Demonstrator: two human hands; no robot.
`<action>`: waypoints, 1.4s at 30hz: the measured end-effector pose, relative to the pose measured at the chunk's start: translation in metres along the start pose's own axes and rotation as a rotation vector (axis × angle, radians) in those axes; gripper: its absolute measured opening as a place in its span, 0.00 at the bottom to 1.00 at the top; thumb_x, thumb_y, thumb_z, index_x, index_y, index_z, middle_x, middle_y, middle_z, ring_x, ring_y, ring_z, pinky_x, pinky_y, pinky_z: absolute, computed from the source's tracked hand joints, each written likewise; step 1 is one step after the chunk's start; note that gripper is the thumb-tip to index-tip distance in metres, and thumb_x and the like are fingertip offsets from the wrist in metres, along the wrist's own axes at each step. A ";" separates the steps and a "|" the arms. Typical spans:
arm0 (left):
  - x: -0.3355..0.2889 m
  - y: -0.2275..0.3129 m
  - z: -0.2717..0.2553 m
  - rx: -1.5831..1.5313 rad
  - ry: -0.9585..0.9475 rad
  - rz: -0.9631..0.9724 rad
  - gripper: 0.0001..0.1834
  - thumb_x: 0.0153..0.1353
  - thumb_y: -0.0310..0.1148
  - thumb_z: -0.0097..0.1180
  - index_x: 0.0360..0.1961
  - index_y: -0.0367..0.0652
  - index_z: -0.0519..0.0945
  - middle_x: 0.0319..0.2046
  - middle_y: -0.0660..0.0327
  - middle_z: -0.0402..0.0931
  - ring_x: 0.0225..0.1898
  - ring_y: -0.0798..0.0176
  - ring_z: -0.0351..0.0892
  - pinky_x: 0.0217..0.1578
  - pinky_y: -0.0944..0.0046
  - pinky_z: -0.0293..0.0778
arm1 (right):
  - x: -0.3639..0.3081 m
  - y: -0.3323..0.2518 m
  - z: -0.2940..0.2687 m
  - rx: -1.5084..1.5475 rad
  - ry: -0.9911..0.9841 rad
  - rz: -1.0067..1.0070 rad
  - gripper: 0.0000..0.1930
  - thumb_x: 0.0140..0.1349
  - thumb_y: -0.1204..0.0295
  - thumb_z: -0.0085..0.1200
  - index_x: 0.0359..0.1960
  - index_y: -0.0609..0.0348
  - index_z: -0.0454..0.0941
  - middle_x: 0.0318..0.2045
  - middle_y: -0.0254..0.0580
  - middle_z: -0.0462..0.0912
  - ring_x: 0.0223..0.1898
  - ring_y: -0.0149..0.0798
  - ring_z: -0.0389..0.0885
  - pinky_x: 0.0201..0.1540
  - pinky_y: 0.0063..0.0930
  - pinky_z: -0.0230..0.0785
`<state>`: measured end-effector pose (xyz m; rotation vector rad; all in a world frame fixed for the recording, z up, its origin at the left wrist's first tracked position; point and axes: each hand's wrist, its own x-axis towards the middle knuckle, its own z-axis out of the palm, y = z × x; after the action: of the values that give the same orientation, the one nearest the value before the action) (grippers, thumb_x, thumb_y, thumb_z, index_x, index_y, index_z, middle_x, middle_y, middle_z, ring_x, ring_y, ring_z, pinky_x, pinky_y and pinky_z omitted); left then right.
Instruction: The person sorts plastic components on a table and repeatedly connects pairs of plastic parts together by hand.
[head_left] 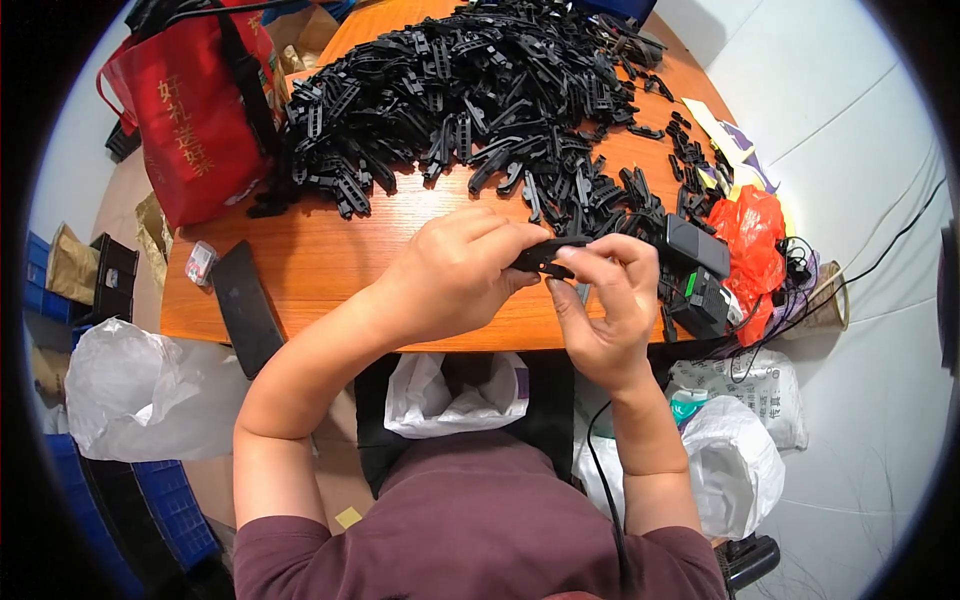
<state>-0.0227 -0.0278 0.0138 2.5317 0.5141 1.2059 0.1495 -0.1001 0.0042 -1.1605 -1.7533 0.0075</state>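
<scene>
Between my hands, above the table's front edge, is a small black plastic part (541,259) with a few holes in it. My left hand (468,262) pinches its left end between thumb and fingers. On its right end close the thumb and fingers of my right hand (612,305). Fingers cover much of the part, so its full shape is hidden. Just beyond my hands, a large heap of long black plastic parts (440,110) spreads over the wooden table (225,310).
A red bag (185,115) stands at the table's left, near a dark flat phone-like slab (248,305). Black boxy devices (697,248) and a red plastic bag (748,250) sit at the right. An open white bag (455,405) lies below the front edge. Blue crates (175,510) stand lower left.
</scene>
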 end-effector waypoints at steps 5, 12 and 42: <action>-0.003 0.003 0.004 0.025 -0.012 0.039 0.19 0.41 0.25 0.65 0.38 0.36 0.76 0.22 0.56 0.74 0.23 0.55 0.73 0.24 0.61 0.69 | 0.002 0.006 -0.002 0.036 -0.146 0.037 0.19 0.45 0.81 0.59 0.42 0.60 0.75 0.34 0.47 0.79 0.35 0.48 0.79 0.35 0.35 0.72; -0.001 -0.022 -0.011 -0.502 -0.342 -0.484 0.27 0.47 0.31 0.65 0.50 0.35 0.73 0.36 0.52 0.79 0.35 0.59 0.79 0.35 0.62 0.75 | -0.017 0.006 -0.011 -0.003 -0.289 0.119 0.16 0.46 0.76 0.61 0.40 0.59 0.76 0.28 0.43 0.80 0.29 0.44 0.79 0.31 0.32 0.71; -0.056 -0.070 -0.030 -0.653 0.289 -0.870 0.15 0.59 0.24 0.51 0.48 0.38 0.70 0.34 0.61 0.76 0.30 0.76 0.74 0.25 0.77 0.68 | -0.033 0.034 0.018 -0.545 -0.110 0.146 0.12 0.51 0.73 0.56 0.40 0.55 0.78 0.29 0.39 0.74 0.33 0.42 0.77 0.32 0.34 0.71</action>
<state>-0.0923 0.0134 -0.0344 1.3476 0.9587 1.1155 0.1620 -0.0960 -0.0450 -1.7058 -1.8172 -0.3436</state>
